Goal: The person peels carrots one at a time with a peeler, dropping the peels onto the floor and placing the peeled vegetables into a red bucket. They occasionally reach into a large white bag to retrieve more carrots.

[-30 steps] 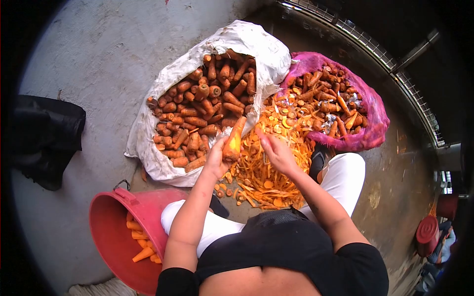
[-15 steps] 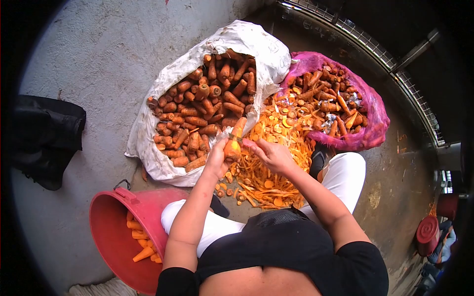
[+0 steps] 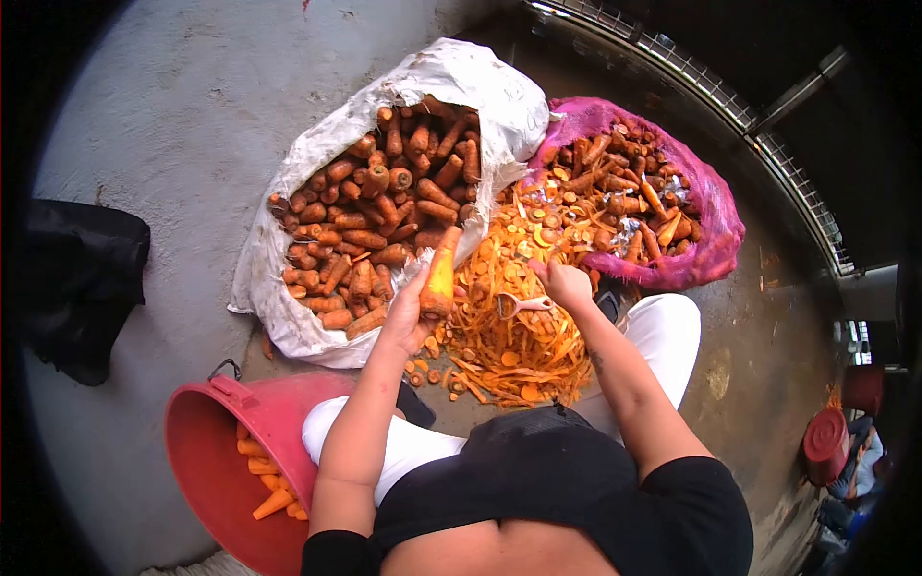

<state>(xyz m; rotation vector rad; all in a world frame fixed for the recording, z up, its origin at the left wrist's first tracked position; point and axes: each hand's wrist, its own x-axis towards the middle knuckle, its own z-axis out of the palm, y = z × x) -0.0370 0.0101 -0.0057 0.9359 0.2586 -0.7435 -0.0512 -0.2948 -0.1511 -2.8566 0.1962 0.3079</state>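
My left hand [image 3: 411,312] is closed round the lower part of a partly peeled carrot [image 3: 441,276], held tilted with its narrower end upward. A bright yellow-orange strip shows along its side. A peeler [image 3: 525,305] with a pale pinkish handle lies on the heap of carrot peelings [image 3: 523,350]. Just above the peeler my right hand [image 3: 567,285] is curled closed over the heap; what it grips, if anything, is too small to make out. Behind the left hand stands an open white sack [image 3: 264,240] full of unpeeled carrots [image 3: 370,216].
A pink mesh sack [image 3: 722,226] of carrots and scraps lies beyond the peelings. At my left a tipped red bucket [image 3: 206,470] holds peeled carrots [image 3: 272,490]. A black cloth-like item [image 3: 86,278] is at far left. Red containers [image 3: 826,446] stand at far right.
My right hand has let go of the peeler, which now lies on the peelings, and has moved away from the carrot to the right. The left hand still holds the carrot.
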